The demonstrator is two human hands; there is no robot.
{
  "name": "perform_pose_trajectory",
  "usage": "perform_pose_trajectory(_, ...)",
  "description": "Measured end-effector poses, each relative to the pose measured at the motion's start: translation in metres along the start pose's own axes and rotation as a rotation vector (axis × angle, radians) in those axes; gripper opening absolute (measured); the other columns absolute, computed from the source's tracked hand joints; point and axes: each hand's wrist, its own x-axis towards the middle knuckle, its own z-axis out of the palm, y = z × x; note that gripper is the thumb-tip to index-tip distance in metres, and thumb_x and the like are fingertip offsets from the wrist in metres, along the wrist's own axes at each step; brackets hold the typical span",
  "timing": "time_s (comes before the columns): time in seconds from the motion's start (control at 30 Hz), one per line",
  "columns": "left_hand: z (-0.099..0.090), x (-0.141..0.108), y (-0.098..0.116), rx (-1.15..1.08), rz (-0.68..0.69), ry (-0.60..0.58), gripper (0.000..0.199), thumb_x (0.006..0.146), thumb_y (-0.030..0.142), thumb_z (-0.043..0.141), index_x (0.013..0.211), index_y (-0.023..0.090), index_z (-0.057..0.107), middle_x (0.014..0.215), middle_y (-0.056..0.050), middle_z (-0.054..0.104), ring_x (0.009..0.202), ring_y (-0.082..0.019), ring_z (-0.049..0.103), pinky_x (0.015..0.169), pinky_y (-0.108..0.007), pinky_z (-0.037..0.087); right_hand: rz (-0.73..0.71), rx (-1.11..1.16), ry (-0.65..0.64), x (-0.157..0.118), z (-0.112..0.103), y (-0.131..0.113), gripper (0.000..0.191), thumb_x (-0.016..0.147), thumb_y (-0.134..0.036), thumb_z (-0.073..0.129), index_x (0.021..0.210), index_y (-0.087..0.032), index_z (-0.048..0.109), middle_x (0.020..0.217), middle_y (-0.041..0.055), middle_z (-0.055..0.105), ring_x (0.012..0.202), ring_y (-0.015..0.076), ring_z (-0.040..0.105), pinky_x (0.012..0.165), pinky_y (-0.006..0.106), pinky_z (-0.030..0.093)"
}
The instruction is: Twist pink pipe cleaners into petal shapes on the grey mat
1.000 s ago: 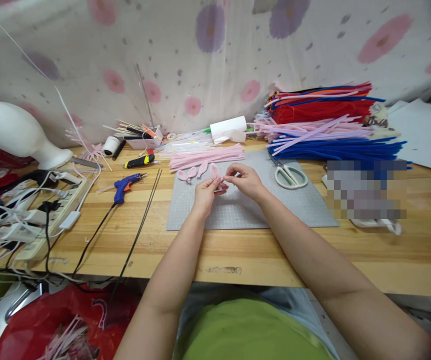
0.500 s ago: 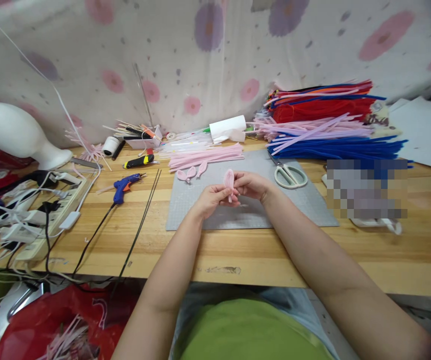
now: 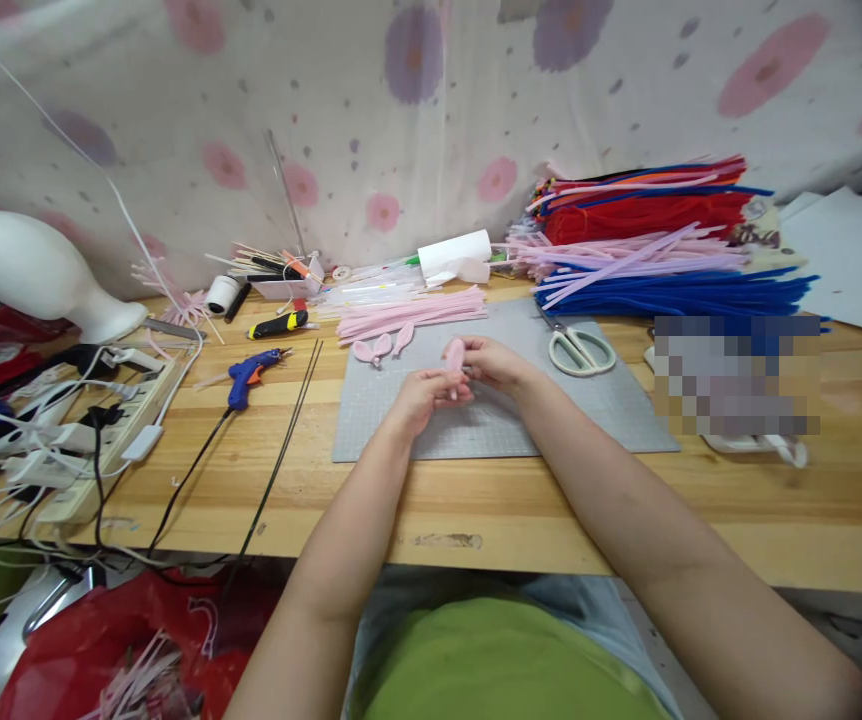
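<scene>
Over the grey cutting mat, both hands hold one petal bent from pink pipe cleaner. My left hand pinches its lower end between thumb and fingers. My right hand has its fingers closed on the petal's upper right side. Part of the petal is hidden behind the fingers. Several finished pink petals lie on the mat to the upper left. Behind them is a bundle of straight pink pipe cleaners. Scissors with pale handles rest at the mat's right.
A blue glue gun, two thin dark rods and a yellow-black utility knife lie left of the mat. Farther left is a cable-filled power strip. Blue pipe cleaners are piled at back right.
The petal has turned from facing me with its loop showing to a narrower, edge-on view. My right fingers have shifted slightly left, up around its top.
</scene>
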Motion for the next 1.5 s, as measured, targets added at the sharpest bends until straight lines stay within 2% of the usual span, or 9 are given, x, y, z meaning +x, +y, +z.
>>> perform_pose_trajectory(0.07,-0.006,0.007,-0.002,0.123,0.187,0.321,0.022,0.06,0.035,0.064,0.06,0.013,0.061,0.057,-0.002,0.06,0.059,-0.013,0.057,0.066,-0.029,0.044,-0.109,-0.023,0.401,0.007,0.002,0.004,0.018,0.058,-0.032,0.059,0.067,-0.018,0.051,0.056,-0.0037,0.047,0.05,0.0076,0.04,0.048,0.021,0.032)
perform_pose_trajectory(0.13,-0.01,0.011,-0.004,0.383,0.287,0.5,0.023,0.064,0.038,0.06,0.059,0.016,0.062,0.057,-0.002,0.06,0.059,-0.013,0.055,0.065,-0.026,0.041,-0.313,-0.195,0.532,0.008,0.007,0.004,0.016,0.063,-0.032,0.057,0.071,-0.019,0.053,0.063,-0.0016,0.049,0.057,0.0096,0.042,0.054,0.023,0.034)
perform_pose_trajectory(0.23,-0.012,0.009,-0.004,0.633,0.417,0.597,0.019,0.067,0.035,0.058,0.06,0.019,0.064,0.059,-0.003,0.062,0.062,-0.015,0.054,0.064,-0.025,0.036,-0.575,-0.61,0.376,-0.001,0.024,0.001,0.013,0.07,-0.03,0.054,0.076,-0.019,0.056,0.074,0.0023,0.053,0.068,0.013,0.046,0.064,0.026,0.036)
perform_pose_trajectory(0.37,-0.007,0.004,-0.001,0.931,0.428,0.69,0.018,0.072,0.028,0.051,0.068,0.019,0.066,0.066,-0.007,0.064,0.066,-0.017,0.056,0.064,-0.026,0.034,-0.628,-1.048,0.32,-0.01,0.047,0.001,0.012,0.077,-0.027,0.048,0.077,-0.019,0.056,0.075,0.0053,0.055,0.072,0.0164,0.047,0.066,0.028,0.034)
perform_pose_trajectory(0.6,-0.002,0.003,0.003,1.167,0.374,0.724,0.025,0.078,0.032,0.045,0.074,0.019,0.066,0.074,-0.007,0.066,0.066,-0.016,0.057,0.06,-0.025,0.034,-0.648,-1.245,0.397,-0.006,0.05,0.007,0.013,0.08,-0.019,0.042,0.083,-0.017,0.055,0.085,0.008,0.055,0.076,0.0186,0.048,0.065,0.028,0.034)
perform_pose_trajectory(0.83,-0.004,0.004,-0.001,0.802,0.458,0.675,0.015,0.069,0.025,0.054,0.071,0.016,0.065,0.067,-0.004,0.064,0.06,-0.013,0.055,0.06,-0.025,0.038,-0.768,-1.04,0.325,-0.007,0.043,0.009,0.008,0.078,-0.019,0.048,0.075,-0.018,0.055,0.083,0.007,0.053,0.083,0.0188,0.047,0.072,0.03,0.038)
perform_pose_trajectory(1.03,0.004,0.008,-0.003,0.003,0.39,0.401,0.018,0.063,0.03,0.061,0.068,0.012,0.062,0.058,0.001,0.06,0.056,-0.009,0.056,0.065,-0.028,0.048,-0.721,-0.646,0.287,-0.005,0.034,0.007,0.004,0.071,-0.018,0.055,0.069,-0.018,0.058,0.083,0.0039,0.048,0.083,0.0155,0.048,0.07,0.029,0.043)
perform_pose_trajectory(1.3,-0.001,-0.003,0.011,-0.206,0.281,0.069,0.022,0.055,0.027,0.068,0.069,0.011,0.061,0.072,-0.005,0.065,0.073,-0.016,0.062,0.076,-0.035,0.048,-0.593,-0.526,0.273,-0.006,0.033,0.006,0.004,0.068,-0.02,0.058,0.066,-0.018,0.06,0.081,0.0023,0.048,0.076,0.0132,0.048,0.068,0.028,0.042)
perform_pose_trajectory(1.5,0.003,0.0,0.006,-0.178,0.213,0.248,0.03,0.064,0.04,0.061,0.073,0.012,0.059,0.07,-0.005,0.064,0.071,-0.017,0.062,0.068,-0.033,0.05,-0.615,-0.619,0.267,-0.004,0.032,0.013,0.007,0.068,-0.016,0.054,0.065,-0.018,0.06,0.08,0.0022,0.047,0.077,0.0131,0.048,0.07,0.028,0.042)
